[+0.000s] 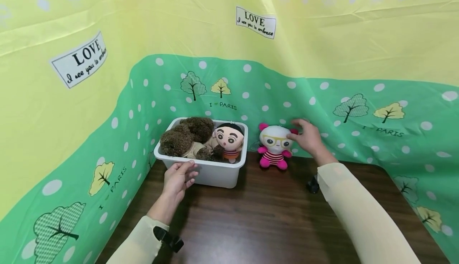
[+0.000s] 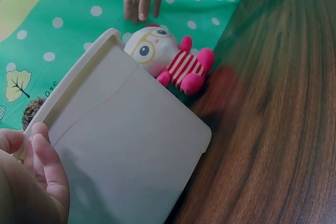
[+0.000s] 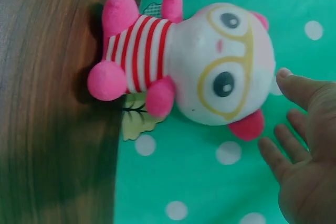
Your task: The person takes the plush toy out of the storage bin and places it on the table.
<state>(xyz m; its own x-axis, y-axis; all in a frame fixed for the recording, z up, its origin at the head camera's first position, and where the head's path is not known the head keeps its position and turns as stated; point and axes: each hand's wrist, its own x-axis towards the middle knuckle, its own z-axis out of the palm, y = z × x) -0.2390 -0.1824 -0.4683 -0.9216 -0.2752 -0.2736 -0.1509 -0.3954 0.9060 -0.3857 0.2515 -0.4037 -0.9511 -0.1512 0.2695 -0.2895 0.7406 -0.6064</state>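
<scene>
A panda plush (image 1: pixel 275 142) with yellow glasses, pink limbs and a red-striped body sits on the table against the cloth. Beside its head, at the right ear, my right hand (image 1: pixel 307 137) reaches with fingers spread; in the right wrist view the fingers (image 3: pixel 275 156) stand apart from the head. With thumb and fingers, my left hand (image 1: pixel 178 180) holds the front rim of the white plastic bin (image 1: pixel 215 174). Inside the bin lie brown fuzzy plush toys (image 1: pixel 177 140) and a black-haired doll (image 1: pixel 228 138). The left wrist view shows the bin's side and the panda plush (image 2: pixel 186 69) beyond it.
The dark wooden table (image 1: pixel 251 220) stretches in front of the bin. A yellow and green printed cloth (image 1: pixel 222 85) hangs behind it and along both sides. Black straps sit at the left cuff (image 1: pixel 166 238) and near the right cuff.
</scene>
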